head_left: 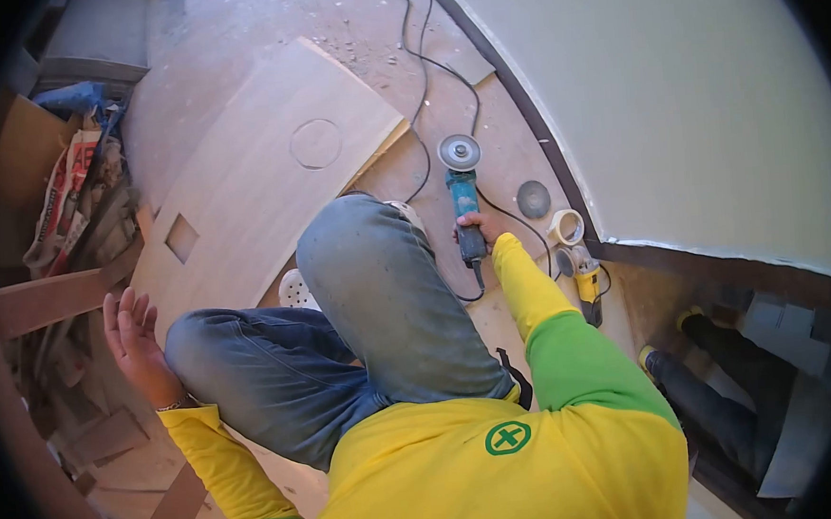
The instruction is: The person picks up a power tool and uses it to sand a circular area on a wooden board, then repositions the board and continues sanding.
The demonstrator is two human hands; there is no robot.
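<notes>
My right hand [483, 225] is wrapped round the rear body of a teal angle grinder [463, 195], whose round disc [459, 152] points away from me. The grinder's cord curves off its back end. My left hand [138, 345] is raised beside my left knee, palm up with fingers spread, holding nothing. Ahead of my knees lies a large pale tile [248, 165] with a circle [315, 144] marked on it and a square hole [182, 238] cut through it near the left edge.
Right of the grinder are a loose disc [534, 199], a tape roll [566, 227] and a yellow power tool [587, 282]. Black cords [418, 60] cross the floor. A pale panel [652, 83] rises at right, and another person's legs [704, 394] show beside it. Scraps and bags [69, 195] crowd the left.
</notes>
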